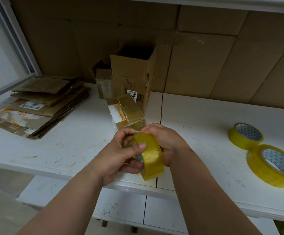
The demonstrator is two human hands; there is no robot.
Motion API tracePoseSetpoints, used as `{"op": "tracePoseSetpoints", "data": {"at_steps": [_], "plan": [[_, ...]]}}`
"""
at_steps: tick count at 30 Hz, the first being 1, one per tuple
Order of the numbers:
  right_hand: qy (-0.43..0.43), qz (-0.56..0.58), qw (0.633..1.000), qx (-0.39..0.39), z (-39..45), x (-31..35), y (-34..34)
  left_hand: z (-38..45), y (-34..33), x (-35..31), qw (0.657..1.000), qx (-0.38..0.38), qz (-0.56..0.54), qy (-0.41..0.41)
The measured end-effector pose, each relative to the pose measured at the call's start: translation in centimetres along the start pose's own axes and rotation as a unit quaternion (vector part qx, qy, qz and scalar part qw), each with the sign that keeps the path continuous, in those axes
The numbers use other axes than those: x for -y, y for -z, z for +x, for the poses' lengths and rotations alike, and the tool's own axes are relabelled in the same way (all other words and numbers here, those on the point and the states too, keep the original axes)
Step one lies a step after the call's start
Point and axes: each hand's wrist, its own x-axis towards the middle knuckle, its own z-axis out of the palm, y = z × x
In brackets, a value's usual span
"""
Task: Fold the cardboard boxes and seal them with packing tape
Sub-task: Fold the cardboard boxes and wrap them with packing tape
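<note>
Both hands hold a yellow roll of packing tape (152, 156) over the front edge of the white table. My left hand (120, 155) grips the roll from the left, thumb on its outer face. My right hand (165, 141) curls round its far side, fingertips at the top rim. Just beyond the hands lies a small taped cardboard box (126, 112). Behind it stands a tall open cardboard box (131, 73), with a smaller box (104, 85) at its left.
A stack of flattened cardboard boxes (41, 106) lies on the left of the white table (70, 141). Two more yellow tape rolls (246, 135) (273, 165) lie flat at the right. Cardboard sheets (205, 56) line the back wall.
</note>
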Motion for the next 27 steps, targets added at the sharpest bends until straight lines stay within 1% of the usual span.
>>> {"op": "tracePoseSetpoints", "data": {"at_steps": [2, 3, 4, 5, 6, 7, 8, 11, 14, 16, 17, 20, 23, 25, 27], "plan": [[0.01, -0.009, 1.0, -0.014, -0.2, 0.2, 0.3, -0.2, 0.2, -0.2, 0.998, -0.059, 0.036, 0.0], [0.014, -0.011, 1.0, -0.021, -0.2, 0.4, 0.5, -0.3, 0.5, -0.3, 0.99, -0.111, 0.08, -0.022], [0.017, -0.013, 0.999, -0.025, -0.2, 0.5, 0.8, -0.3, 0.8, -0.3, 0.97, -0.18, 0.152, -0.066], [0.019, -0.015, 0.999, -0.024, -0.3, 0.6, 1.0, -0.2, 1.2, -0.4, 0.932, -0.245, 0.24, -0.118], [0.02, -0.018, 0.999, -0.023, -0.2, 0.6, 1.1, -0.1, 1.5, -0.6, 0.886, -0.292, 0.321, -0.164], [0.022, -0.022, 0.999, -0.021, -0.2, 0.6, 1.1, -0.1, 1.7, -0.9, 0.851, -0.318, 0.371, -0.191], [0.025, -0.027, 0.999, -0.021, -0.2, 0.5, 1.0, 0.0, 1.9, -1.2, 0.831, -0.331, 0.399, -0.203], [0.038, -0.041, 0.998, -0.02, -0.4, 0.4, 0.6, 0.5, 2.4, -1.7, 0.8, -0.357, 0.443, -0.19], [0.046, -0.04, 0.998, -0.015, -0.6, 0.3, 0.6, 1.1, 3.1, -1.3, 0.784, -0.372, 0.462, -0.183], [0.047, -0.03, 0.998, -0.008, -0.8, 0.0, 0.9, 1.6, 3.3, -0.9, 0.766, -0.387, 0.467, -0.211], [0.046, -0.023, 0.999, -0.004, -0.9, 0.0, 1.0, 1.9, 3.3, -0.8, 0.765, -0.396, 0.456, -0.224], [0.05, -0.01, 0.999, 0.002, -1.2, -0.3, 1.3, 2.6, 3.3, -0.9, 0.795, -0.402, 0.399, -0.217], [0.054, -0.001, 0.999, 0.002, -1.5, -0.4, 1.6, 3.2, 3.1, -1.2, 0.809, -0.396, 0.382, -0.208], [0.053, 0.006, 0.999, 0.0, -1.6, -0.4, 1.8, 3.3, 3.1, -1.2, 0.811, -0.361, 0.404, -0.22], [0.054, 0.014, 0.998, -0.001, -1.8, -0.4, 1.9, 3.6, 3.1, -1.0, 0.807, -0.306, 0.454, -0.222]]}}
